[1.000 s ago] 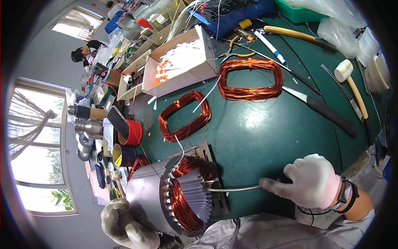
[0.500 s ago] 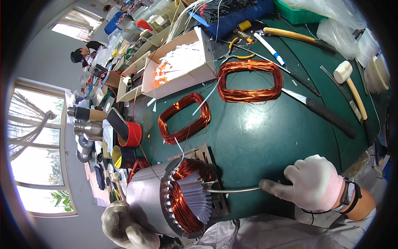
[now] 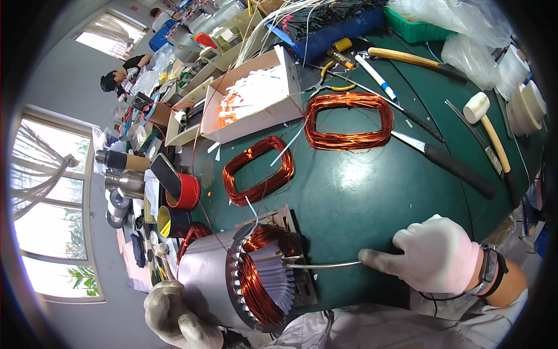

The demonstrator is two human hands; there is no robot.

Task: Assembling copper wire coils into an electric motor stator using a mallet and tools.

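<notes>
A grey cylindrical motor stator lies on its side at the table's near edge. Copper windings and pale slot liners show in its open right end. My left hand, in a soiled white glove, curls against the stator's left end; its fingertips are hidden. From the stator's bore a thin, slightly bent metal rod sticks out to the right. My gloved right hand closes on the rod's outer end, index finger stretched toward it. Two loose copper coils lie beyond the stator.
A white box of paper strips stands beyond the coils. At right lie a black-handled blade, a white-headed mallet and a wooden-handled hammer. Red and dark cups are at left. A person sits farther back.
The view has shifted slightly. Both hands, the rod and the stator keep nearly the same positions relative to each other.
</notes>
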